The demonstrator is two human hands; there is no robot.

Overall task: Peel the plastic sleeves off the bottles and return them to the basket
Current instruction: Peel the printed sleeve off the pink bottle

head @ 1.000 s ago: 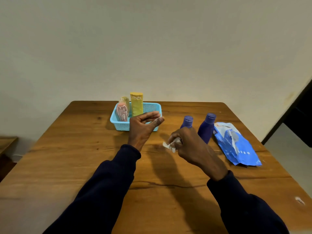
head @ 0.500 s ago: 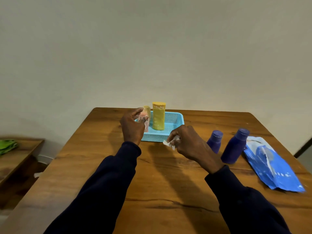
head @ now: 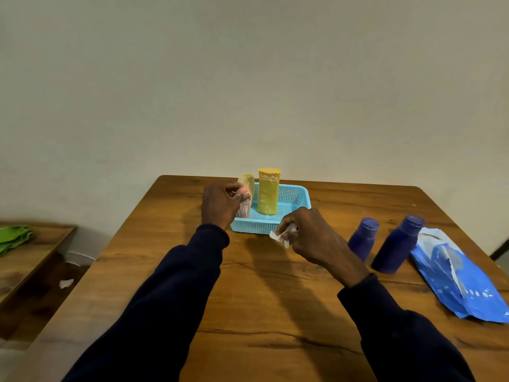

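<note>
A light blue mesh basket (head: pixel 294 195) stands at the far middle of the wooden table (head: pixel 264 304). In it stand a tall yellow bottle (head: pixel 268 193), a pale yellow bottle (head: pixel 248 181) behind, and a pink bottle (head: pixel 244 207) in a clear printed sleeve at the left end. My left hand (head: pixel 220 204) grips the top of the pink bottle. My right hand (head: pixel 308 234), just in front of the basket, is closed on a crumpled white scrap of plastic (head: pixel 281 237). Two dark blue bottles (head: pixel 363 238) (head: pixel 396 245) stand on the table to the right.
A blue plastic bag (head: pixel 462 274) with a torn white patch lies at the table's right edge beside the blue bottles. A lower wooden bench (head: pixel 30 260) with a green cloth (head: pixel 13 238) stands to the left. A white scrap (head: pixel 66 283) lies on the floor.
The view swung left, so the basket and bottles shifted right in frame. My left hand went from hovering before the basket to closing on the pink bottle's top. My right hand still holds the scrap.
</note>
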